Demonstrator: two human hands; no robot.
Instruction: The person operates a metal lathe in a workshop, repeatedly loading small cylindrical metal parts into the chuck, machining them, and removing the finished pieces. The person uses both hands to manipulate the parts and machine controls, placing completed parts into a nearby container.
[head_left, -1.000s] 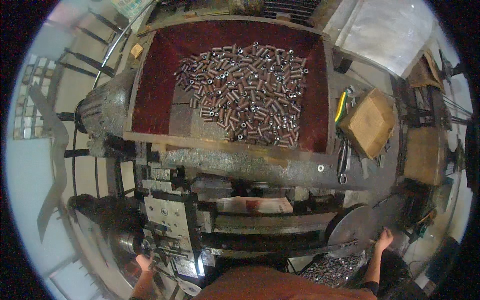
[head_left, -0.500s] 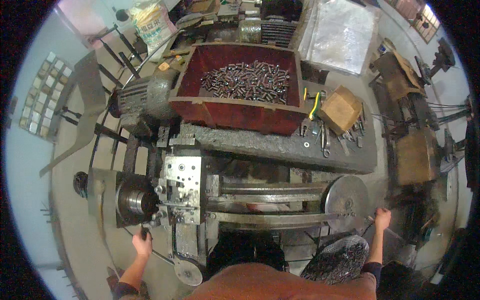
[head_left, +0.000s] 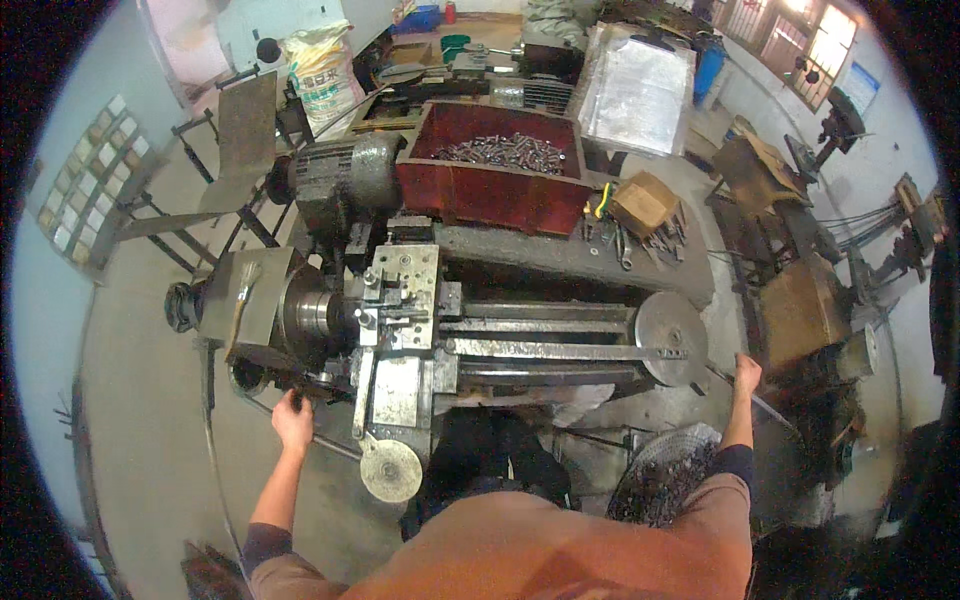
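Note:
A small lathe-like machine stands before me, with a chuck [head_left: 316, 312] at its left, a drilled steel tool block [head_left: 408, 290] beside it, and parallel bars running right to a large round disc [head_left: 672, 338]. My left hand [head_left: 293, 425] is closed round a dark knob below the chuck, near a slanting rod. A round handwheel [head_left: 391, 470] sits to its right. Beyond the disc, my right hand [head_left: 747, 373] is closed on a thin dark lever, mostly hidden by the fingers. Behind the machine, a red bin [head_left: 490, 200] holds many small metal cylinders [head_left: 505, 153].
A motor [head_left: 345, 175] stands left of the bin. A cardboard box [head_left: 643, 204], a wrench [head_left: 624, 250] and small tools lie to its right. A brush [head_left: 241, 305] rests on the chuck's cover. By my right forearm is a basket of dark metal pieces [head_left: 655, 485].
My view has tilted upward, so more of the room's back shows and the machine appears from a lower angle. Both hands stay closed in about the same places beside the machine.

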